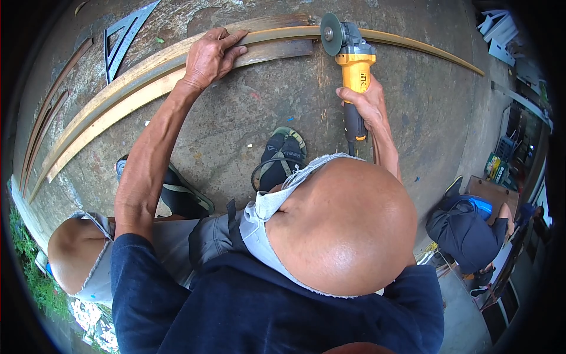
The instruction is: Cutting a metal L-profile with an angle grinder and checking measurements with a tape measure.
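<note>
My right hand is wrapped around the body of a yellow and black angle grinder. The grinder's greenish disc stands on edge at a long, thin metal bar; whether it touches the bar I cannot tell. To the left, my left hand grips the same bar, its fingers bent over it. Under the bar's left part lie wooden planks, ending just left of the disc. Beyond them the bar runs on to the right.
A metal set square and several thin brown strips lie at the far left. My sandalled feet stand on the stained concrete floor. At right another person crouches among tools and white metal pieces.
</note>
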Available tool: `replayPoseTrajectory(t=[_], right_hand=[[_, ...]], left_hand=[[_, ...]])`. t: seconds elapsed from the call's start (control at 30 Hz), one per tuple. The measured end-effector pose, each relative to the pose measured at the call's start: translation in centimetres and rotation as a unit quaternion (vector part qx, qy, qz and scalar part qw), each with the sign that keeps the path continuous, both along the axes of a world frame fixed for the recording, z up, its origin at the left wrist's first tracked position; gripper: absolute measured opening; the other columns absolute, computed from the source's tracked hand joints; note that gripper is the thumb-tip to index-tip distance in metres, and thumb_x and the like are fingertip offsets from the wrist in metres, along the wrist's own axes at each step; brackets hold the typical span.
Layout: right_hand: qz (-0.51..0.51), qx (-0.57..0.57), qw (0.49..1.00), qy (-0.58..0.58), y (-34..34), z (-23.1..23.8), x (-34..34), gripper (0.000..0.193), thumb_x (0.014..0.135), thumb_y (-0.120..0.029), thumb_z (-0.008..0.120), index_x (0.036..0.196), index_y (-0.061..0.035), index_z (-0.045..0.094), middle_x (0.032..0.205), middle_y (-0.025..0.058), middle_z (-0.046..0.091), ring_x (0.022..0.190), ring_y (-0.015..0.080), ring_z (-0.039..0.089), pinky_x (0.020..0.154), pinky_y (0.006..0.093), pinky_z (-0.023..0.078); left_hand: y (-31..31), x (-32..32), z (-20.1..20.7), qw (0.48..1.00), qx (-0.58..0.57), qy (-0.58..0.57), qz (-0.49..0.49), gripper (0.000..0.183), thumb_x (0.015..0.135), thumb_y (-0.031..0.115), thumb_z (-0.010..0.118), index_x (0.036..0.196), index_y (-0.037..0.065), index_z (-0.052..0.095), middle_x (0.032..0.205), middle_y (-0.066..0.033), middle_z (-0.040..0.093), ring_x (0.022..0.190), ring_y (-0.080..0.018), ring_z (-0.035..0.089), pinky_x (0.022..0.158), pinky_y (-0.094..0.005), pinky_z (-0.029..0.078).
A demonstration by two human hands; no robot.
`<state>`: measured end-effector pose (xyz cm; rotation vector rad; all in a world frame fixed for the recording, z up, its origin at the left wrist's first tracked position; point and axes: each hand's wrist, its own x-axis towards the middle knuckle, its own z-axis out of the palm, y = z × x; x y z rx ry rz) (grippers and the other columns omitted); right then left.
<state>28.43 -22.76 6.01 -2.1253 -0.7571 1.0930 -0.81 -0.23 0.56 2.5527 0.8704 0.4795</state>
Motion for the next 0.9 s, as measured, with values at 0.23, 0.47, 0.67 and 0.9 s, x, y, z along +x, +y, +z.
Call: replayPoseTrajectory(t=[0.23, 0.47, 0.67, 0.9], right_hand=[[-0.009, -0.003, 1.0, 0.005, -0.2, 0.0, 0.0, 0.042, 0.07, -0.009, 0.081, 0.107, -0.0022, 0.06, 0.086, 0.0059, 0.064, 0.071, 0.0166, 0.065, 0.063, 0.0323, 0.056], [-0.02, -0.02, 0.999, 0.026, 0.7, 1.6, -0.7, 0.044, 0.07, -0.01, 0.082, 0.107, -0.0016, 0.06, 0.086, 0.0064, 0.064, 0.071, 0.0169, 0.066, 0.062, 0.0324, 0.057], [-0.003, -0.013, 1.0, -0.002, 0.3, 0.8, -0.1, 0.047, 0.069, -0.012, 0.082, 0.109, -0.0015, 0.061, 0.087, 0.0069, 0.065, 0.071, 0.017, 0.066, 0.063, 0.0327, 0.057], [-0.002, -0.006, 1.0, 0.001, 0.1, 0.3, 0.2, 0.048, 0.069, -0.012, 0.083, 0.11, -0.0013, 0.06, 0.088, 0.007, 0.065, 0.072, 0.0172, 0.066, 0.064, 0.0329, 0.058]], left_hand=[[0.0, 0.0, 0.2, 1.0, -0.007, 0.003, -0.001, 0.039, 0.089, 0.034, 0.072, 0.124, 0.018, 0.072, 0.084, -0.0088, 0.06, 0.08, -0.0297, 0.064, 0.069, -0.0429, 0.053], [0.0, -0.2, 0.4, 1.0, -0.018, 0.01, 0.007, 0.039, 0.089, 0.034, 0.073, 0.125, 0.018, 0.072, 0.086, -0.0092, 0.061, 0.082, -0.03, 0.065, 0.071, -0.0431, 0.053], [-0.1, 0.1, 0.6, 1.0, -0.02, 0.005, 0.011, 0.039, 0.088, 0.034, 0.073, 0.123, 0.015, 0.072, 0.09, -0.01, 0.065, 0.087, -0.0313, 0.066, 0.074, -0.0433, 0.054], [-0.1, 0.2, 0.8, 1.0, -0.026, 0.001, 0.015, 0.039, 0.087, 0.034, 0.074, 0.12, 0.013, 0.072, 0.09, -0.0104, 0.066, 0.09, -0.0316, 0.067, 0.078, -0.0433, 0.055]])
